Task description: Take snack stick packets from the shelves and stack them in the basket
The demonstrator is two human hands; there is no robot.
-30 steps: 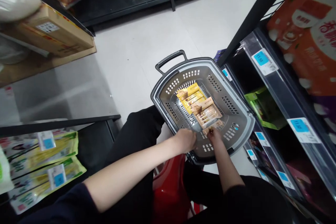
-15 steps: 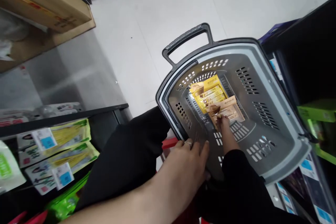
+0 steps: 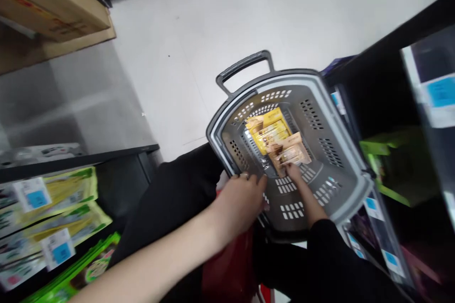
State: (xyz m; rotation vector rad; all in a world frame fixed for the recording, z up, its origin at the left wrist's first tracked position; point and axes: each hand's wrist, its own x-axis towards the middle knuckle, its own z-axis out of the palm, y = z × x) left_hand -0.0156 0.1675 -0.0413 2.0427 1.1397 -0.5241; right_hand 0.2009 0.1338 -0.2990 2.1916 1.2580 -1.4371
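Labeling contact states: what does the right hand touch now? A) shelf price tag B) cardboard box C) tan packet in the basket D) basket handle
C: the right hand reaches into the basket and its fingertips rest on the tan packet, well short of the handle on the far rim.

Pale tiled floor (image 3: 220, 19), evenly lit. Dark shelving (image 3: 387, 80) right; low black shelf (image 3: 78, 158) left; cardboard boxes (image 3: 46, 0) top-left corner.

Basket (image 3: 341, 184) open above; shelves (image 3: 398, 104) crowd its right.
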